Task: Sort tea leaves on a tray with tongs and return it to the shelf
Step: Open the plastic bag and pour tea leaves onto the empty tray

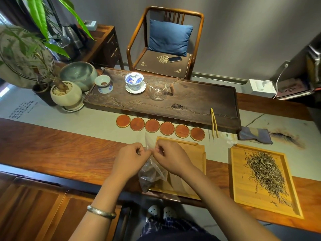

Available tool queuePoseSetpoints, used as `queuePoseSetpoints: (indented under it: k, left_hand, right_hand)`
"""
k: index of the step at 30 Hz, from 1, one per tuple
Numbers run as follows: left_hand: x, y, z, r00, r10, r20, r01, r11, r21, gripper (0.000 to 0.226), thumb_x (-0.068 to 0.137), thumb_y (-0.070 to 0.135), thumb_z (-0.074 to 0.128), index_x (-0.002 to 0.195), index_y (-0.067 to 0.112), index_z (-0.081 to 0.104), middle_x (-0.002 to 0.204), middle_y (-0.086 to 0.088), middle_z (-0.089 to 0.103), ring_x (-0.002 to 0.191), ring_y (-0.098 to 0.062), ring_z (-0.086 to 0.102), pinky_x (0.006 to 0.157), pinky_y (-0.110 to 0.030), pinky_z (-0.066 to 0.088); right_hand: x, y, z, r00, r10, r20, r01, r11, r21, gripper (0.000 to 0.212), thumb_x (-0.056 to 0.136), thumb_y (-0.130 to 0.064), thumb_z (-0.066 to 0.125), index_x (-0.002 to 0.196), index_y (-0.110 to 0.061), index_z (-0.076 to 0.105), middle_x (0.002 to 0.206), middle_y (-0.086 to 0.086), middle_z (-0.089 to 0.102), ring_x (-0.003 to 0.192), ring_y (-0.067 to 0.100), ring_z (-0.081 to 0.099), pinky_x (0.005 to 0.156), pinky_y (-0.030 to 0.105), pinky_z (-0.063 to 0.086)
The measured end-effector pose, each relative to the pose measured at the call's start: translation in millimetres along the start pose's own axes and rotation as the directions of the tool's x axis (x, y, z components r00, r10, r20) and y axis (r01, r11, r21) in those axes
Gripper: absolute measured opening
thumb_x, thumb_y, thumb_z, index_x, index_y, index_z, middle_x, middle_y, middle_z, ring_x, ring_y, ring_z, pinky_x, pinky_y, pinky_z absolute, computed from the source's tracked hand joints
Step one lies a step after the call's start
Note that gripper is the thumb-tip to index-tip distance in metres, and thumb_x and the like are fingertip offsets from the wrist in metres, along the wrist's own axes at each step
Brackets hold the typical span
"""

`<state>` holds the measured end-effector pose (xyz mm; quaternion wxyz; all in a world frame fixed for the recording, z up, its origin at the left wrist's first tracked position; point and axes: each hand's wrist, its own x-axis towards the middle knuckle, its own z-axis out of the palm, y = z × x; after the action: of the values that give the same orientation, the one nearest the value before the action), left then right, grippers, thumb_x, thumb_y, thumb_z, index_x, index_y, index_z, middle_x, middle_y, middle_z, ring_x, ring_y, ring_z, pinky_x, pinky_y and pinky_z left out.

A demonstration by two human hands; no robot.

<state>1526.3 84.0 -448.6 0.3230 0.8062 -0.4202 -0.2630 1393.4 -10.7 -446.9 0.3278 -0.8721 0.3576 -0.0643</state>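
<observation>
Two hands, left hand and right hand, pinch the top of a clear bag of dark tea between curled fingers, held over a bare wooden tray. Right of that tray lies a second tray spread with pale tea leaves. Beyond the bare tray sit six round coasters, with tongs right of them.
</observation>
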Motion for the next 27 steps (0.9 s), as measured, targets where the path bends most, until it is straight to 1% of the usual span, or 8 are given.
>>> queuePoseSetpoints:
  k: [7,11,16,18,20,22,25,27]
  left_hand:
    - [-2.2,-6.8,-7.5,0.996,-0.017,-0.084,0.02,0.999,0.037,0.024,0.08,0.02,0.061,0.059,0.01,0.054,0.059,-0.007,0.06,0.062,-0.024,0.057,0.059,-0.042,0.047]
    - [-5.4,-15.2,-28.4,0.992,-0.007,-0.127,0.01,1.0,0.02,0.02,0.078,0.012,0.065,0.059,0.008,0.058,0.059,-0.005,0.062,0.062,-0.019,0.057,0.06,-0.033,0.044]
    - [-6.7,-14.7,-31.8,0.999,0.012,-0.053,-0.017,0.996,-0.093,0.019,0.077,0.032,0.069,0.073,0.016,0.059,0.071,-0.001,0.063,0.067,-0.014,0.057,0.062,-0.026,0.042]
    - [-9.1,-11.7,-30.6,1.0,0.001,0.026,0.005,0.971,-0.238,0.051,0.065,0.051,0.074,0.104,0.024,0.054,0.108,0.003,0.06,0.093,-0.006,0.057,0.076,-0.019,0.043]
    - [-13.5,-10.5,-26.0,0.984,0.04,0.172,-0.003,0.977,-0.212,0.111,0.048,0.058,0.084,0.139,0.038,0.025,0.147,0.015,0.027,0.127,-0.004,0.037,0.105,-0.027,0.036]
    - [-20.6,-8.2,-15.7,0.959,0.093,0.267,-0.079,0.995,-0.064,0.148,0.038,0.06,0.089,0.145,0.048,-0.013,0.147,0.028,-0.005,0.141,-0.004,0.008,0.113,-0.034,0.017]
    - [-20.5,-6.9,5.6,0.949,0.191,0.249,-0.197,0.98,-0.003,0.159,0.038,0.061,0.088,0.138,0.048,-0.034,0.146,0.033,-0.024,0.146,-0.007,-0.007,0.119,-0.044,0.016]
    - [-16.4,-3.2,14.8,0.954,0.216,0.21,-0.21,0.976,-0.049,0.157,0.041,0.055,0.09,0.139,0.049,-0.033,0.151,0.029,-0.016,0.147,-0.007,-0.003,0.118,-0.049,0.024]
  right_hand:
    - [0.5,8.9,-4.4,0.997,0.034,-0.062,-0.034,0.999,0.005,0.02,0.091,-0.027,0.048,0.075,-0.017,0.052,0.071,-0.002,0.057,0.066,0.015,0.053,0.06,0.041,0.049]
    - [0.1,23.1,-16.5,0.993,0.057,-0.103,-0.061,0.997,-0.039,0.02,0.092,-0.03,0.049,0.074,-0.02,0.05,0.072,-0.006,0.056,0.068,0.011,0.052,0.058,0.037,0.049]
    - [0.9,15.8,-13.1,0.997,0.047,-0.054,-0.045,0.999,0.029,0.021,0.091,-0.028,0.049,0.076,-0.015,0.051,0.072,-0.001,0.057,0.068,0.015,0.053,0.062,0.041,0.049]
    - [1.6,12.8,-11.8,0.997,0.062,-0.043,-0.058,0.994,0.089,0.021,0.09,-0.027,0.05,0.075,-0.013,0.053,0.073,0.0,0.059,0.069,0.016,0.054,0.064,0.043,0.05]
    - [1.9,11.0,-12.0,0.997,0.07,-0.036,-0.065,0.99,0.126,0.022,0.091,-0.026,0.052,0.074,-0.012,0.054,0.072,0.001,0.059,0.068,0.017,0.054,0.064,0.043,0.049]
    - [1.1,9.9,-13.2,0.997,0.072,-0.036,-0.066,0.987,0.146,0.023,0.091,-0.027,0.053,0.073,-0.011,0.054,0.072,0.001,0.059,0.067,0.016,0.054,0.064,0.04,0.047]
    - [-0.4,10.4,-15.2,0.996,0.084,-0.03,-0.078,0.983,0.165,0.024,0.091,-0.027,0.054,0.075,-0.009,0.057,0.073,0.002,0.06,0.069,0.014,0.054,0.065,0.035,0.046]
    - [-1.8,10.7,-15.7,0.995,0.094,-0.024,-0.088,0.979,0.183,0.024,0.091,-0.027,0.055,0.076,-0.008,0.058,0.074,0.002,0.061,0.069,0.013,0.054,0.065,0.034,0.046]
